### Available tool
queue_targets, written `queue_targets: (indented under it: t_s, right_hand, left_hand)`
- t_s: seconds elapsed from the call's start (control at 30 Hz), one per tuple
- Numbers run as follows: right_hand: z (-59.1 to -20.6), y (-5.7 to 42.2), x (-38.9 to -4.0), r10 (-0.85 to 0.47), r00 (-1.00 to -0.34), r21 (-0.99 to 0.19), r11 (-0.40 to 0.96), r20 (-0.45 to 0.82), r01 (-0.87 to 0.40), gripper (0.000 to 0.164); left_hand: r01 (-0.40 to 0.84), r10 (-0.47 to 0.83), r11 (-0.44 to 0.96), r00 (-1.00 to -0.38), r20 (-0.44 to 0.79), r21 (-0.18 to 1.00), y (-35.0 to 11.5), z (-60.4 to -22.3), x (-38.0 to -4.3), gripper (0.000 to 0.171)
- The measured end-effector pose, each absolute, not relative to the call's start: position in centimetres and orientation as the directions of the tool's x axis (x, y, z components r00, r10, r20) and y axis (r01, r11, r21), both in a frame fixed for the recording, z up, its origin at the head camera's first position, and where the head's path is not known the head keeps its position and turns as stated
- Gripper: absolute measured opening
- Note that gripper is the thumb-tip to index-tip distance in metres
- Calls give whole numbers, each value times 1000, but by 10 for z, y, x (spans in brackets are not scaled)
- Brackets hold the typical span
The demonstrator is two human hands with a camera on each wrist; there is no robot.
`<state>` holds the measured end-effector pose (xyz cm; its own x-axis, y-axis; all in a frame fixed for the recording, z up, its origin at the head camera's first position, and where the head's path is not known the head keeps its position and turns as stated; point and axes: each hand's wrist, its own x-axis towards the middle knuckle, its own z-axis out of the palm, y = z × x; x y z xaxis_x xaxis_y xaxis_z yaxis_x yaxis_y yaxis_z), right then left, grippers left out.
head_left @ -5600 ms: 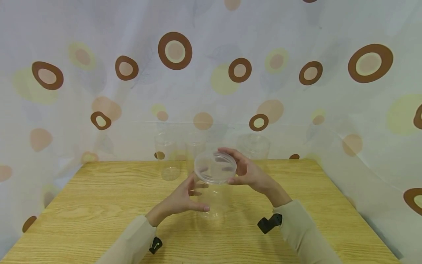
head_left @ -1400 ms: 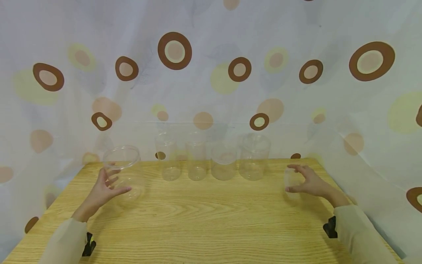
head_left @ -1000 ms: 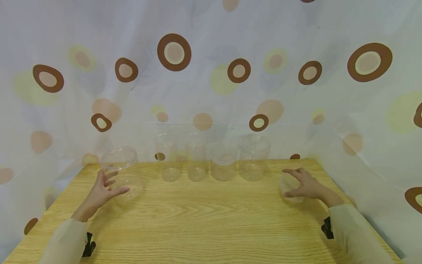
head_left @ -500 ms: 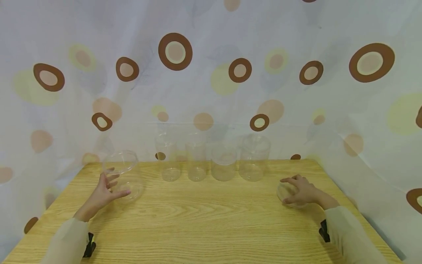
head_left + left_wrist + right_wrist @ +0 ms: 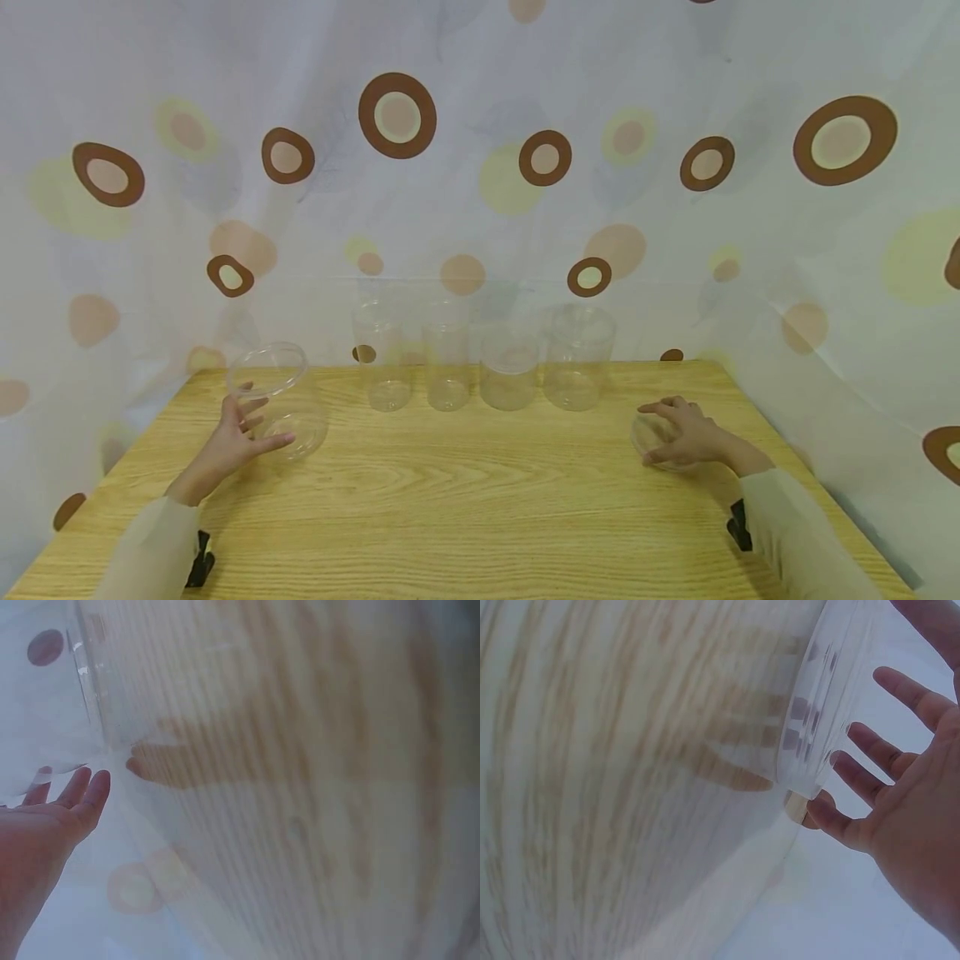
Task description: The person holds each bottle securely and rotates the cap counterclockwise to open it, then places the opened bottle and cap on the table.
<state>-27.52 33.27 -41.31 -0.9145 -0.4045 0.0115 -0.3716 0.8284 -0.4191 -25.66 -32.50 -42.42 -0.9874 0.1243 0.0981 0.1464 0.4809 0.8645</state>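
L. hand (image 5: pixel 234 442), lwr. lt.: grip curled round lg. clear jar (image 5: pixel 292 402). R. hand (image 5: pixel 694 435), lwr. rt.: grip pinching clear lid (image 5: pixel 819 701).

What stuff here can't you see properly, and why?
Head view: part of the clear lid, hidden by the right hand.
Head view: whether the back row's leftmost jar has a lid; its clear top blends into the curtain.
Head view: the rest of the left sleeve, cut off by the bottom edge.
Left wrist view: grain of the table, blurred.
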Motion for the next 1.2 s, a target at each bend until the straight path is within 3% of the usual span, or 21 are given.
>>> queue_targets:
  t_s: [0.43,0.87,1.2]
  right_hand:
    - [-391,344,-276,-407,-910,-503,773,76,-387,68]
    - [-336,330,-278,-390,-904,-552,721,177,-419,58]
    - [-304,303,-286,-414,-874,-589,650,255,-480,50]
  left_hand:
    - [147,122,552,-988,95,820,-331,-397,-246,106]
    - [233,147,636,-973,181,736,-329,-345,-240,102]
    - [343,170,701,-932,321,625,-297,-299,-238,97]
